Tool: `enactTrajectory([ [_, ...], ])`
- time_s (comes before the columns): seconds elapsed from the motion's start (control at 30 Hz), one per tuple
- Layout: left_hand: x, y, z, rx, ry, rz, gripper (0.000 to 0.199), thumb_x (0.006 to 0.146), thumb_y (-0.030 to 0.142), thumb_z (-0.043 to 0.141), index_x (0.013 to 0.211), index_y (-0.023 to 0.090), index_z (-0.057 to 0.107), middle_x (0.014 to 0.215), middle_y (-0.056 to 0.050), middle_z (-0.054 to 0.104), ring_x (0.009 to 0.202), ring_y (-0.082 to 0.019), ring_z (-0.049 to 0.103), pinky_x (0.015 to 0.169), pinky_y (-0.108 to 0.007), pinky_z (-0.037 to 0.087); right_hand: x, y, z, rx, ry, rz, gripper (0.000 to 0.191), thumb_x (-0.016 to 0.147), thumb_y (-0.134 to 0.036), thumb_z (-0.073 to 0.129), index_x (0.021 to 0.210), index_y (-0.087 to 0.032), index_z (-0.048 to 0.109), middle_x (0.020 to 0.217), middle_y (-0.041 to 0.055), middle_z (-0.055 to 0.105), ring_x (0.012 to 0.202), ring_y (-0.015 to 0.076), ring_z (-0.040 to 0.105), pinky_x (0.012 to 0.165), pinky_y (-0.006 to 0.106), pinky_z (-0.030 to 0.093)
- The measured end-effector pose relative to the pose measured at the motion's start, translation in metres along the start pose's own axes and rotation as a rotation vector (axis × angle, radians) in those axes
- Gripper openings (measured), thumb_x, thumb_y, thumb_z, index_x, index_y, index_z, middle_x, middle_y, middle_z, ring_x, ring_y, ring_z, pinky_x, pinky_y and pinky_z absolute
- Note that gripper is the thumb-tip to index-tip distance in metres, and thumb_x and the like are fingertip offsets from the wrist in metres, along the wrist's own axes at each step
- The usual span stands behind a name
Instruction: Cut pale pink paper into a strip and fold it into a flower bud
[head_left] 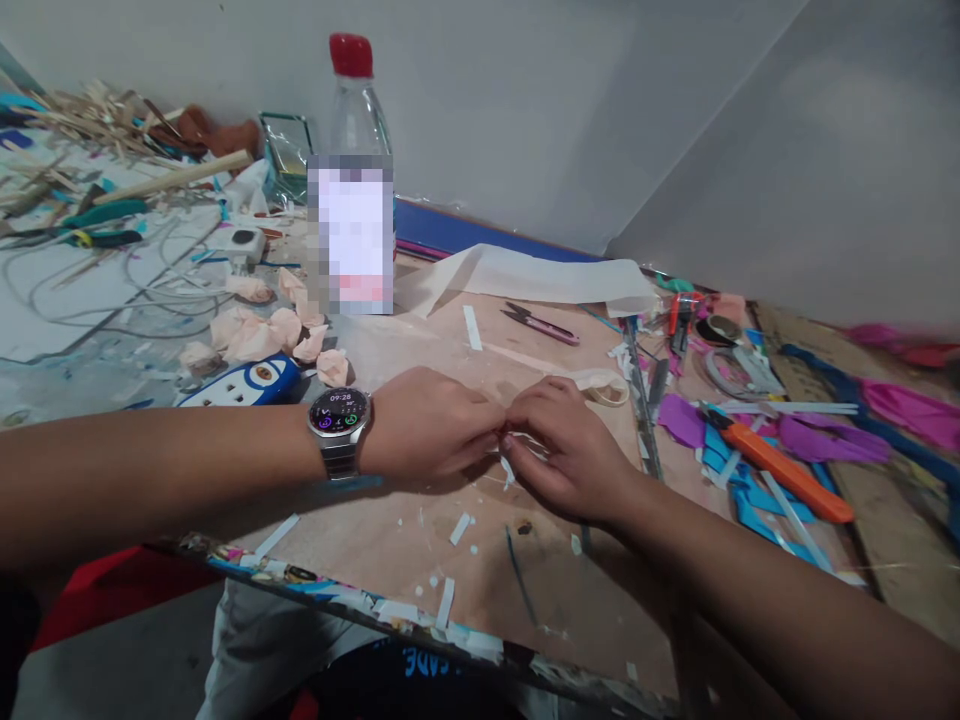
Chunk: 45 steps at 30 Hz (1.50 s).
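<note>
White scrap (508,472), small and thin, right under the point where the fingertips meet; its upper end is lost behind them. Likely paper or tape: almost weightless, limp, easily creased or torn, perhaps tacky on one face. Best held, I judge, by the very end between thumb tip and forefinger, lightly; a firm tug could split it.

Left hand (431,425): back uppermost, fingers curled, tips drawn in against the right hand's. What lies between them is hidden; cannot tell if it pinches anything. Right hand (568,440): fingers bent over, thumb below, a gap towards the palm, tips nearly together just above the scrap. Whether they grip it, cannot tell.

Under the grip, a wooden board (360,540). Nearer the body than the grip, two loose white strips, one (460,528) fairly close, the other (445,602) by the board's edge. Just beyond the right hand, a looped pale band (611,385), soft-looking. Farther out past the grip, small snips (540,323), then a pale sheet (525,275) with a raised fold. Well right of the grip, an orange cutter (787,470) among coloured scraps. Left and beyond, crumpled pinkish paper (255,335) and a red-capped bottle (360,110).
</note>
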<state>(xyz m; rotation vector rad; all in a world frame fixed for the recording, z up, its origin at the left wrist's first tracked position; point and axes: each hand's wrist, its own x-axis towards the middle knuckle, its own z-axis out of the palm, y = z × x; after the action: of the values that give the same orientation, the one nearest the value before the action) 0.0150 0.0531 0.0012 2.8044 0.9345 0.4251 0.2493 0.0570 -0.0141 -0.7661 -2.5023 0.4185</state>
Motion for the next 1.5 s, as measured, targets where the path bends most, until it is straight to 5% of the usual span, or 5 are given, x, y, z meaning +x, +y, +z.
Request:
enactTrajectory([
  [1.5, -0.0003, 0.0031, 0.0045, 0.077, -0.023, 0.077, 0.026, 0.100, 0.034, 0.047, 0.087, 0.018, 0.064, 0.080, -0.004, 0.073, 0.068, -0.017, 0.065, 0.054, -0.031, 0.032, 0.0013, 0.0037, 0.0017, 0.070, -0.103, 0.015, 0.005, 0.093, -0.017, 0.058, 0.093, -0.017, 0.063, 0.088, 0.0030, 0.064, 0.088, 0.0157, 0.057, 0.087, 0.035, 0.036],
])
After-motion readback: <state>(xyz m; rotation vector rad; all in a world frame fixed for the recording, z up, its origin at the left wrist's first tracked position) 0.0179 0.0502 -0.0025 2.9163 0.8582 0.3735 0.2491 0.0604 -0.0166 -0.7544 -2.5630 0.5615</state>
